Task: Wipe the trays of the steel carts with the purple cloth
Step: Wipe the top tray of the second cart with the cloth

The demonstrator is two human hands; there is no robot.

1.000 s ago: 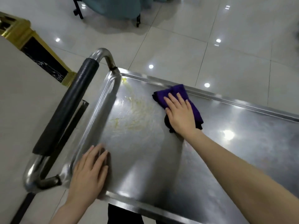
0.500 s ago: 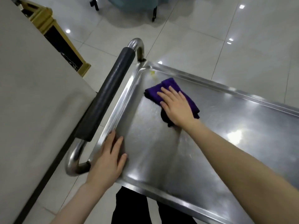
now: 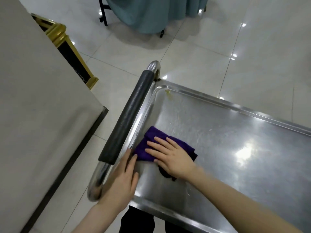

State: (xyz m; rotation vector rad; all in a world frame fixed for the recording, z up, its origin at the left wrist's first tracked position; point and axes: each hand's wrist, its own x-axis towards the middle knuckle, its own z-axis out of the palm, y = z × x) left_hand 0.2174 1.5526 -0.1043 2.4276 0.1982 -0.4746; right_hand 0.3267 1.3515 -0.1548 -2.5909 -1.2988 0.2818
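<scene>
The steel cart tray [image 3: 235, 148] fills the right half of the view. A folded purple cloth [image 3: 148, 145] lies near the tray's left rim. My right hand [image 3: 170, 157] presses flat on the cloth with straight fingers. My left hand [image 3: 121, 179] rests flat on the tray's near left corner, its fingertips almost touching the cloth. A yellowish smear [image 3: 168, 94] sits in the tray's far left corner, with faint streaks below it.
The cart's handle with a black foam grip [image 3: 129, 118] runs along the tray's left side. A beige wall with a gold-trimmed base [image 3: 64, 41] stands at left. A table draped in teal cloth [image 3: 151, 12] stands on the tiled floor at the back.
My right hand has slid the cloth from the tray's far left area down toward the near left rim, close to my left hand. The camera view has shifted back.
</scene>
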